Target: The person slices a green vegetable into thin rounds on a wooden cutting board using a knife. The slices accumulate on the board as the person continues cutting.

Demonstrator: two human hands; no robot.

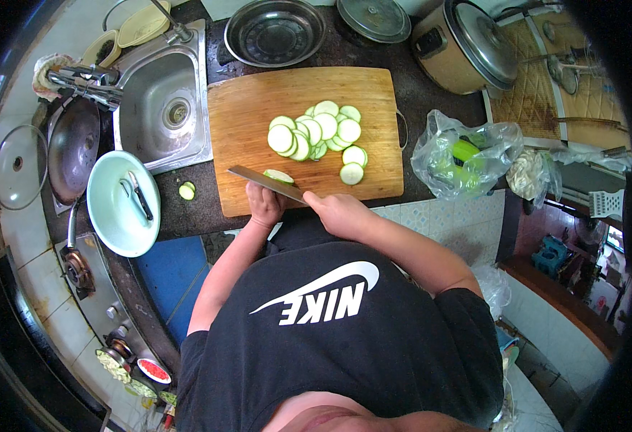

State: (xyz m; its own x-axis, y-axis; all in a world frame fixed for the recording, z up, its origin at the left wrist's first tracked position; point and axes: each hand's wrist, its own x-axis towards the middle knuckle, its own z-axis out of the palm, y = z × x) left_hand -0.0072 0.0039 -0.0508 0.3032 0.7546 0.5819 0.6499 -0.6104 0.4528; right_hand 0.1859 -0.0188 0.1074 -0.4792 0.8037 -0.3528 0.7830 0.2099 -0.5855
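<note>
My right hand (pixel 343 213) grips the handle of a kitchen knife (pixel 264 182), whose broad blade points left across the near part of a wooden cutting board (pixel 251 119). Just beyond the blade shows the pale cut face of a zucchini piece (pixel 279 175). Close against the near side of the blade, my left hand (pixel 265 205) curls around this piece; blade and fingers hide most of it. Round zucchini slices (pixel 311 130) lie overlapped in a heap at the board's middle. Several more slices (pixel 352 174) rest apart, nearer me on the right.
Left of the board are a steel sink (pixel 156 129), zucchini end bits (pixel 187 190) and a pale green basin (pixel 102 216) holding a peeler and small knife (pixel 142 197). A plastic bag of green vegetables (pixel 464 156) lies right. Behind stand a metal basin (pixel 274 33) and cooker (pixel 461 48).
</note>
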